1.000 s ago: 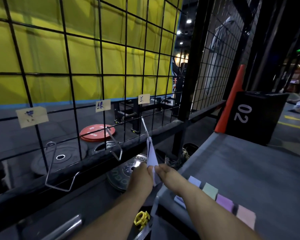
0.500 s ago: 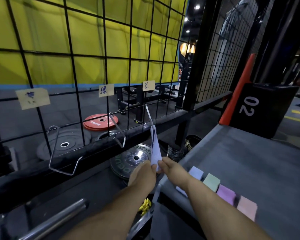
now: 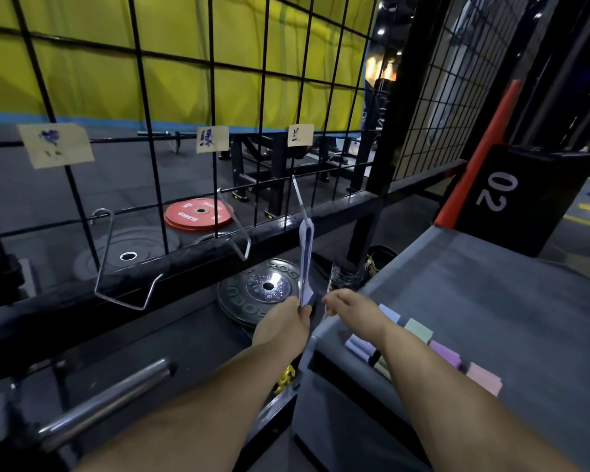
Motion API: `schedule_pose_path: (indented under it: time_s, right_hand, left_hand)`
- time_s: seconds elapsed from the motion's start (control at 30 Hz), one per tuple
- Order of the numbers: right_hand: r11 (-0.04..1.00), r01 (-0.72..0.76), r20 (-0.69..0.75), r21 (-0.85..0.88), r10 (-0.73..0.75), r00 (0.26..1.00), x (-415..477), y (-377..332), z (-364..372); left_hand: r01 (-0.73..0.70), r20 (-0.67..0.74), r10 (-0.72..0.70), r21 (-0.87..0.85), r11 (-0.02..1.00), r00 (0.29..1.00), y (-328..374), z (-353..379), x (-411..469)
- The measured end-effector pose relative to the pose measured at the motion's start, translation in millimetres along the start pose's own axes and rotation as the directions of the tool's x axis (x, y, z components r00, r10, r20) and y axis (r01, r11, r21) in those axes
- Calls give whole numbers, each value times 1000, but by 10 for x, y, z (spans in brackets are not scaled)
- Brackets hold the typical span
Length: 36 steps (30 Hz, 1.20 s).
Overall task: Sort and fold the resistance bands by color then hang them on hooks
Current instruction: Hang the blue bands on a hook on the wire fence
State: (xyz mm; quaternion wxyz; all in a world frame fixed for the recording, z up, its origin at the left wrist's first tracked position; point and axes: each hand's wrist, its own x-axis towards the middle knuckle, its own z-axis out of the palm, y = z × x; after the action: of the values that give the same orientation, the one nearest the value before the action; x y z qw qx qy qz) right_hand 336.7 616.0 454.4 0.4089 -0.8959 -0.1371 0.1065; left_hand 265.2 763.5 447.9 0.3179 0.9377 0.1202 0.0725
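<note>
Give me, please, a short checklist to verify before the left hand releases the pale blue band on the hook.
1. Pale blue band hangs on right hook: ok.
2. Paper label above matches colour: ok, seems to read blue.
3. Left hand pinches band's lower end: ok.
4. Right hand empty: cannot tell, fingers curled.
5. Middle hook and left hook bare: ok.
6. All folded bands hung: not ok, several lie on grey table.
</note>
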Motion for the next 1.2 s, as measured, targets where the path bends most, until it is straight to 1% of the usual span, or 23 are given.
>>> schedule_pose_path:
  time_s: [0.07,0.13,0.17,0.27,0.33,0.37,0.43,0.53,0.57,0.63,0.7,0.8,0.9,0.97,1.07,1.13,1.2]
  right_hand:
    - [986,-45,-22,-162,42,999,32,136,-71]
    - [913,-66,-20,-402,63,998,56,274,-130]
    - [871,-94,-39,-482,85,996,56,334,-146]
    - [766,-203,-114,-610,168,979,21,451,-170]
    - [658,-213,-110,-722,194,975,-1,501,-164]
    - [626,-213,-108,-750,201,974,0,527,-151]
    - [591,-218,-106,-777,219,970,-10,562,-122]
    - [568,-199,-82,-798,223,971,-18,595,-75]
    - [583,-197,-82,-788,218,972,-24,607,-63]
    - [644,-211,-110,-735,194,975,-39,640,-52]
    - [650,-219,-146,-728,164,975,-45,663,-53]
    - [666,-236,-266,-708,58,962,-51,629,-107]
    - [748,-227,-363,-624,-20,931,-76,482,-219]
    - [818,-201,-429,-538,-61,901,-108,395,-297]
    - [927,-51,-507,-371,-156,848,-179,243,-406]
    - [947,24,-540,-320,-203,817,-242,86,-472]
    - [951,94,-561,-296,-253,789,-312,-79,-517]
  left_hand:
    - [12,22,-12,-5,1000,1000,-22,32,21]
    - [10,47,-10,0,1000,999,-38,76,39]
    - [4,58,-4,7,1000,998,-44,101,42]
    - [1,104,-1,-2,1000,995,-47,168,22]
    - [2,162,-2,1,1000,987,-41,212,1]
    - [-3,189,0,13,1000,982,-35,234,-9]
    - [-20,221,13,29,999,975,-18,285,-17]
    - [-34,256,27,24,999,966,30,338,-22]
    - [-36,264,29,25,999,964,49,349,-27]
    - [-34,278,26,25,999,960,79,367,-31]
    - [-35,292,25,30,999,956,112,373,-35]
    - [-51,319,41,22,998,947,157,389,-34]
    - [-76,288,78,-15,997,955,225,389,-51]
    - [-100,226,116,-81,992,967,276,387,-47]
    - [-178,119,205,-205,962,972,390,341,-59]
    - [-271,-11,279,-271,923,960,475,291,-88]
    - [-360,-171,321,-297,884,931,553,221,-121]
